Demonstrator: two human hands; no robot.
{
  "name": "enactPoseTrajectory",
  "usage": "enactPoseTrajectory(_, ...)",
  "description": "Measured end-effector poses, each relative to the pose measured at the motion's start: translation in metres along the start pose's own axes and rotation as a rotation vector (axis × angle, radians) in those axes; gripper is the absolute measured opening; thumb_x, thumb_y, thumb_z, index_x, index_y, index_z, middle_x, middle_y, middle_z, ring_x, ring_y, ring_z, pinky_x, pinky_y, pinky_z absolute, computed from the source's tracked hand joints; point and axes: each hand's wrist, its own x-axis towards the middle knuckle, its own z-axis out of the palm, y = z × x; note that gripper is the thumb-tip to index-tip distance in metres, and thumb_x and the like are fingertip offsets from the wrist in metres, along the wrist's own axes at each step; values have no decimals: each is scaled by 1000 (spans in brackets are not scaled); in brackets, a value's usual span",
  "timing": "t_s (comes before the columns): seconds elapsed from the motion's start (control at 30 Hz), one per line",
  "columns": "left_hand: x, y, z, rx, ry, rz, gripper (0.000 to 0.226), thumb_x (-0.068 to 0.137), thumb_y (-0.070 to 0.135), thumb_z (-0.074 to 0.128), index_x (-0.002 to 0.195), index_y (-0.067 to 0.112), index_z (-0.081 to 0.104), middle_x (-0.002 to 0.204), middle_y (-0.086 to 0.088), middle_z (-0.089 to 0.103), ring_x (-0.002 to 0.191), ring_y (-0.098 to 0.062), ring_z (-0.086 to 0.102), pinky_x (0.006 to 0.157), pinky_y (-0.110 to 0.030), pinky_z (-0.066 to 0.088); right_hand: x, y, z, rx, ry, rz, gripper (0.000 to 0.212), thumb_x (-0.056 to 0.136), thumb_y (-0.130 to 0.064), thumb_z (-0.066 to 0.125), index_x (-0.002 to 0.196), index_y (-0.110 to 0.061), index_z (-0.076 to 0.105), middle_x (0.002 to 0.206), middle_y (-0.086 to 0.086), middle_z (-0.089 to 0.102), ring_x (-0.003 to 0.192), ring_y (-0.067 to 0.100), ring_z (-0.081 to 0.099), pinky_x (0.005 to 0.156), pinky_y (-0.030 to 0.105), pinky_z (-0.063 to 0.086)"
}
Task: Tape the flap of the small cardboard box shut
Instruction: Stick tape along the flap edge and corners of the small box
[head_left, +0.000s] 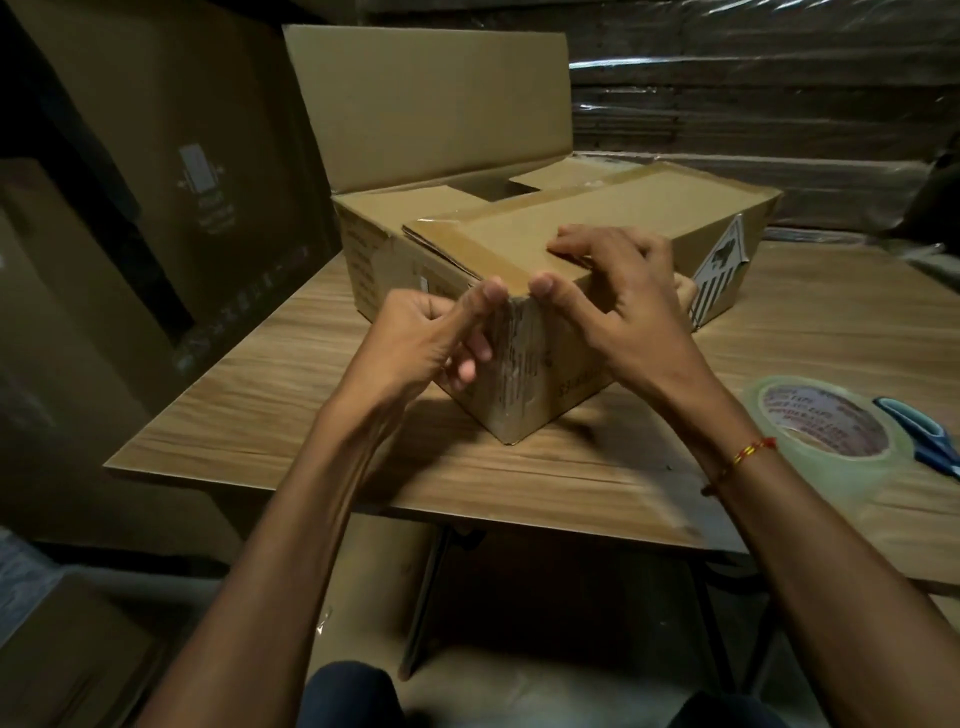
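print on the box and the tape roll is too blurred to read.

One head-worn wide-angle view looks forward and down, close over the table edge
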Motion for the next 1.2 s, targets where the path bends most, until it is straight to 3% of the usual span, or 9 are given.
enactPoseTrajectory(0.13,2,-11,-1,-32,-73,-21,51,72,55,66,54,7,67,40,-3,59,33,-10,50,38,-15,40,-4,3,7,-16,35,-17,60,84,-72,42,127,-34,58,138,-16,52,133,13,33,106,58,32)
enactPoseTrajectory(0.47,5,-34,-7,30,-154,-25,50,69,58,69,59,9,71,43,-5,62,35,-10,53,39,-14,38,-10,17,9,-177,12,-146,82,78,-80,44,143,-29,45,151,-5,42,141,22,27,105,58,30)
enactPoseTrajectory(0.6,2,-41,-6,46,-171,-16,51,68,58,68,62,8,71,42,-3,62,35,-7,53,39,-11,37,-21,22,13,-265,-26,-200,108,71,-89,46,156,-28,21,160,0,26,150,25,15,109,49,20)
enactPoseTrajectory(0.67,2,-44,-7,71,-176,-4,52,68,60,68,64,7,71,42,-3,62,35,-6,53,40,-11,37,-24,21,14,-288,-42,-201,116,68,-92,45,158,-28,8,162,1,20,151,26,11,108,53,21)
enactPoseTrajectory(0.83,-2,-51,-9,230,-227,41,53,64,68,64,63,15,72,45,0,64,40,-5,54,44,-12,39,-28,18,12,-358,-79,-207,128,62,-95,49,158,-26,0,164,7,13,153,30,6,111,67,25)
enactPoseTrajectory(0.97,-3,-53,-12,371,-225,119,56,68,71,60,66,16,72,51,2,67,44,-4,58,48,-11,41,-29,16,10,-394,-89,-202,132,59,-95,50,158,-25,-3,163,8,13,153,31,6,112,66,25)
enactPoseTrajectory(1.07,-5,-54,-16,587,-246,204,41,75,64,60,65,25,69,54,5,67,48,3,57,49,-10,39,-29,16,10,-389,-90,-204,135,56,-97,51,158,-25,-2,163,8,14,153,32,6,112,66,26)
enactPoseTrajectory(1.2,-9,-56,-15,719,-236,232,42,66,64,68,66,22,68,56,4,64,53,-2,55,48,-21,40,-28,18,12,-348,-96,-203,133,54,-95,56,158,-28,5,161,7,18,152,30,8,109,65,27)
